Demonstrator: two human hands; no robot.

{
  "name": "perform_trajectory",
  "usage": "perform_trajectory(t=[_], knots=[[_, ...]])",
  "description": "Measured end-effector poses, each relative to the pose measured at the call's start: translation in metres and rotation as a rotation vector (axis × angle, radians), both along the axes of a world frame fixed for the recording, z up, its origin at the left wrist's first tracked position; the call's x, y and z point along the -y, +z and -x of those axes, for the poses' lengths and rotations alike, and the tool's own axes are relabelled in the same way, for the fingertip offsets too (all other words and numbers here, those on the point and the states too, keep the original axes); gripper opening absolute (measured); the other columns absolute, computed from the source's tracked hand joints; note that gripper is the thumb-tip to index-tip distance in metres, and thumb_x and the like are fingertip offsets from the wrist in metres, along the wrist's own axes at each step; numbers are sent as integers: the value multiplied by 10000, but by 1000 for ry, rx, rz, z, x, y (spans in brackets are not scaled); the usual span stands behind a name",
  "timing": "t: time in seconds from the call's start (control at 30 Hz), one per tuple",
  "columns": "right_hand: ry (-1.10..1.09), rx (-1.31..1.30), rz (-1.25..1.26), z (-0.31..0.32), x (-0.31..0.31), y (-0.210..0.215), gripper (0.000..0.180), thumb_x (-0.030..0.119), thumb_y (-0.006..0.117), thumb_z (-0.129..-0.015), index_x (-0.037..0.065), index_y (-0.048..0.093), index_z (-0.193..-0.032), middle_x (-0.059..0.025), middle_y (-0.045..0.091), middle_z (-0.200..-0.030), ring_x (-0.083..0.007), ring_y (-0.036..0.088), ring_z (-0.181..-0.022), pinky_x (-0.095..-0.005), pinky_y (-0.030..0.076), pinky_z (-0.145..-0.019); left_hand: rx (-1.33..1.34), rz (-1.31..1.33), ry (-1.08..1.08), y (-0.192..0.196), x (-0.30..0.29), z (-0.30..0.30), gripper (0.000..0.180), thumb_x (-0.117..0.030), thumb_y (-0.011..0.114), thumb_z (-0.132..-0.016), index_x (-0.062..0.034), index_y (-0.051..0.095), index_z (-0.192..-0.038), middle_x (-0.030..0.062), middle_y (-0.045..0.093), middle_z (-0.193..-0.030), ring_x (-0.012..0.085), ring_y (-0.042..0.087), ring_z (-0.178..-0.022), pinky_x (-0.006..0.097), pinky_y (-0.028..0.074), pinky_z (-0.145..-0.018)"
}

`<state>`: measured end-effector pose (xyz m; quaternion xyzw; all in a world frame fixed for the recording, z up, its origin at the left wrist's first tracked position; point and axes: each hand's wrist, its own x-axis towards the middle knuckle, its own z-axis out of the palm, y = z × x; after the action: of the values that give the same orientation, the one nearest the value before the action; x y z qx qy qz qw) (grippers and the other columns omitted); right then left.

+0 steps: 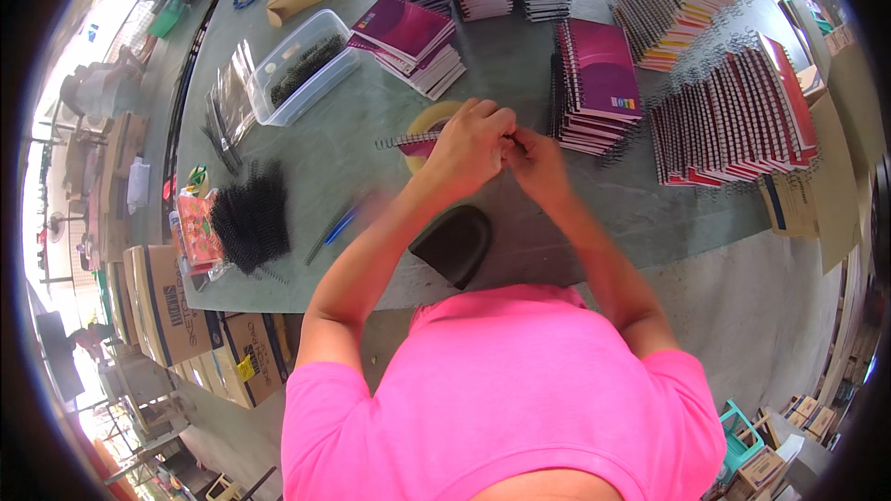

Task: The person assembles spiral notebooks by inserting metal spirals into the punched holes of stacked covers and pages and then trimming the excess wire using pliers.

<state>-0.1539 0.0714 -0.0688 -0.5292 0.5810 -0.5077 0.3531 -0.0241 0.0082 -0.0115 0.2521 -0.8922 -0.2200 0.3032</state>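
A purple-covered notebook (420, 148) with a black spiral coil (401, 141) is seen nearly edge-on, much of it hidden behind my left hand (467, 148). That hand is closed over it. At the coil's right end the fingers of my right hand (538, 165) are pinched together, close against the left fingertips. What exactly lies between the right fingers is too small to tell. Under the notebook a yellowish tape roll (429, 121) partly shows. Nearer to me, between my forearms, sits a black rounded object (453, 246).
Purple notebooks are stacked at centre (408, 32) and right (603, 65). Red-covered notebooks (733, 116) stand farther right. A clear plastic box (311, 97) holds black coils. Loose black coils (252, 213) lie at left, near a blue pen-like item (342, 225). Cardboard boxes (167, 301) flank the table.
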Motion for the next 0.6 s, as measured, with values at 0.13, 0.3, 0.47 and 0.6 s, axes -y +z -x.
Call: perform_trajectory(t=[0.13, 0.3, 0.47, 0.6], knots=[[-65, -384, 214, 4, 3, 2, 177, 88, 636, -774, 25, 630, -939, -116, 655, -817, -280, 629, -688, -357, 494, -625, -51, 26, -2, -8, 0, 2, 123, -30, 580, -650, -28, 539, -766, 124, 525, -749, 333, 523, -760, 430, 419, -660], [-38, -337, 320, -3, -2, -13, 268, 76, 661, -750, 62, 621, -1014, -149, 651, -859, -320, 630, -772, -392, 492, -675, -160, 72, -36, -13, -4, -8, 157, -72, 612, -618, -55, 564, -766, 109, 506, -744, 324, 521, -791, 425, 425, -685], [75, -248, 212, 4, -5, -5, 182, 76, 625, -826, -9, 629, -987, -115, 653, -802, -178, 628, -729, -288, 464, -654, 8, 191, 171, -1, -12, -16, 371, -196, 716, -625, -76, 542, -930, 99, 524, -807, 307, 520, -859, 401, 429, -738], [44, 178, 128, 7, -5, 3, 142, 114, 590, -891, -19, 625, -922, -38, 625, -773, -96, 575, -694, -246, 447, -624, -160, 474, 509, 51, -15, -54, 552, -242, 753, -669, -90, 520, -1146, 119, 589, -967, 304, 552, -946, 397, 446, -793]])
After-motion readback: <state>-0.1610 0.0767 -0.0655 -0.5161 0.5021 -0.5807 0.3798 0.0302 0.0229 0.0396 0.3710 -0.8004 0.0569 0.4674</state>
